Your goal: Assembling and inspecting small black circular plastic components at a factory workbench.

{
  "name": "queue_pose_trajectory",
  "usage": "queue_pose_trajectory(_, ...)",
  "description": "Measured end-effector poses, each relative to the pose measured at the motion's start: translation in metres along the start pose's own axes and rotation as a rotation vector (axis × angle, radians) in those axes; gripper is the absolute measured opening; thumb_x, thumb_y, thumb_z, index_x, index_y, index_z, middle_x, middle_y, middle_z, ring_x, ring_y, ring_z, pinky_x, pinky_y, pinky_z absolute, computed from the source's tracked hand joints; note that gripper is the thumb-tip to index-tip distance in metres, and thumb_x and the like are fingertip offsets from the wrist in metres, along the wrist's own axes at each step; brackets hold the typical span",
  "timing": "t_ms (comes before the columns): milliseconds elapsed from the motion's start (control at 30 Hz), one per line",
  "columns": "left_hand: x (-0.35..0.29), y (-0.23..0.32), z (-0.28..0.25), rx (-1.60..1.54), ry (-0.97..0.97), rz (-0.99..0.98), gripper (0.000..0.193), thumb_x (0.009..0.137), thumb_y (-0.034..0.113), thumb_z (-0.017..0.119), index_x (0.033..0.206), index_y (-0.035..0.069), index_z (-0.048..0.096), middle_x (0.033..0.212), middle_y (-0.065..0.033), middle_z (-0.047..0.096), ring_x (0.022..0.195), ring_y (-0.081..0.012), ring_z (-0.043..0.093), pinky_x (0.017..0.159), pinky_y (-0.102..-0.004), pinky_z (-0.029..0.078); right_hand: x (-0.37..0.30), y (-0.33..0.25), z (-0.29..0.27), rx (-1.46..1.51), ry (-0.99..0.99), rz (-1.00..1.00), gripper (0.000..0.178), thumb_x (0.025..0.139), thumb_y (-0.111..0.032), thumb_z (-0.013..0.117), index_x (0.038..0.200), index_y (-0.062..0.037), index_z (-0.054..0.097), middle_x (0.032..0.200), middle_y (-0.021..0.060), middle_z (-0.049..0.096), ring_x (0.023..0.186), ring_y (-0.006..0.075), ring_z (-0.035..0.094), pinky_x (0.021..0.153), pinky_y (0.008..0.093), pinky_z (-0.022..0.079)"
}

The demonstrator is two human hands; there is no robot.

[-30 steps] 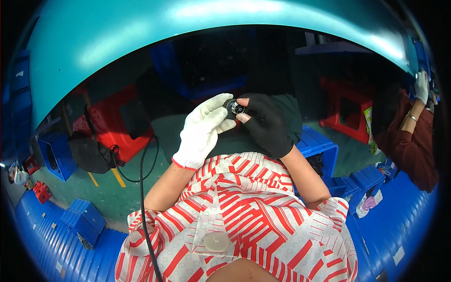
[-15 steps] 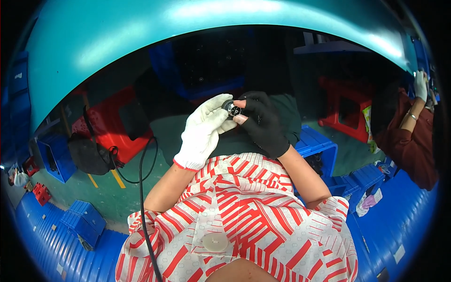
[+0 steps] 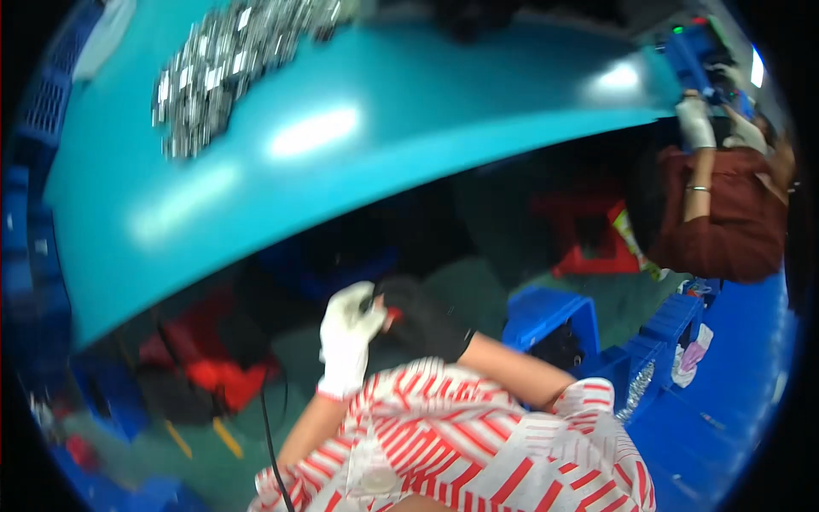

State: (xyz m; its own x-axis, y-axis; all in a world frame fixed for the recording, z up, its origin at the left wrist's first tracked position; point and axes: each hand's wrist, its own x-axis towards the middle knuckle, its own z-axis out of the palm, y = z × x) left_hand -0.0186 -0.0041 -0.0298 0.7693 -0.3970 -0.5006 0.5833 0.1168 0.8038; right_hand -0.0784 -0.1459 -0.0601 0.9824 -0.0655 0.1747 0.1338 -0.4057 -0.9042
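My left hand, in a white glove with a red cuff edge, is closed at its fingertips on a small black round part. Motion smears the part; half a second ago its spoked, wheel-like face showed. Against it from the right comes my right hand, in a black glove with bare fingertips, curled in toward the left fingers. Blur hides how much of the part each hand covers. Both hands are together above my lap, below the edge of the teal table.
Shiny metal pieces lie heaped on the table's far left. A blue crate stands right of me, a red stool beyond it. At far right a co-worker in a dark red top handles something. A black cable hangs at my left.
The view has tilted up and swung, bringing the tabletop and metal pieces in. My hands now appear lower and further left, still together, with the right forearm lying more sideways.
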Motion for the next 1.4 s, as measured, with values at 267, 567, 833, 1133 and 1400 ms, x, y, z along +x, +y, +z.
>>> queue_pose_trajectory(267, 0.004, 0.006, 0.012, 0.282, -0.043, 0.172, 0.041, 0.072, -0.008, 0.070, 0.109, -0.005, 0.051, 0.098, -0.0106, 0.062, 0.086, -0.0134, 0.061, 0.076, -0.0247, 0.051, 0.012, -0.007, -0.025, 0.085, -0.210, 0.277, 0.044, 0.084, -0.017, 0.063, 0.124, -0.0040, 0.049, 0.112, 0.0171, 0.057, 0.103, 0.0313, 0.059, 0.087, 0.0374, 0.047)
queue_pose_trajectory(567, 0.015, 0.014, 0.013, 0.680, -0.123, 0.225, 0.037, 0.079, 0.000, 0.062, 0.115, -0.008, 0.055, 0.090, -0.0127, 0.066, 0.077, -0.0141, 0.062, 0.070, -0.0245, 0.050, 0.030, -0.011, -0.033, -0.057, -0.268, 0.330, 0.027, 0.086, -0.025, 0.056, 0.103, -0.0047, 0.056, 0.096, 0.0162, 0.063, 0.090, 0.0331, 0.061, 0.077, 0.0400, 0.047)
queue_pose_trajectory(833, 0.014, -0.017, 0.010, 0.547, 0.020, 0.210, 0.027, 0.082, -0.001, 0.059, 0.108, -0.007, 0.058, 0.087, -0.0120, 0.065, 0.070, -0.0127, 0.060, 0.066, -0.0237, 0.049, 0.026, -0.005, -0.032, -0.177, -0.330, 0.296, 0.025, 0.085, -0.024, 0.057, 0.100, -0.0050, 0.056, 0.091, 0.0168, 0.064, 0.085, 0.0340, 0.063, 0.072, 0.0408, 0.048)
queue_pose_trajectory(1133, 0.007, 0.002, 0.023, 0.514, -0.009, 0.137, 0.025, 0.085, -0.001, 0.055, 0.109, -0.005, 0.053, 0.078, -0.0071, 0.059, 0.060, -0.0084, 0.054, 0.054, -0.0215, 0.048, 0.023, -0.024, -0.030, -0.162, -0.264, 0.363, 0.024, 0.086, -0.023, 0.055, 0.103, -0.0055, 0.058, 0.095, 0.0141, 0.064, 0.088, 0.0315, 0.063, 0.075, 0.0393, 0.049)
queue_pose_trajectory(1400, 0.011, 0.010, 0.017, 0.321, -0.090, 0.090, 0.028, 0.087, -0.001, 0.054, 0.114, -0.005, 0.053, 0.091, -0.0088, 0.061, 0.071, -0.0119, 0.061, 0.066, -0.0231, 0.052, 0.029, -0.013, -0.035, -0.116, -0.262, 0.242, 0.033, 0.086, -0.023, 0.057, 0.113, -0.0053, 0.056, 0.103, 0.0166, 0.062, 0.094, 0.0317, 0.061, 0.079, 0.0391, 0.048)
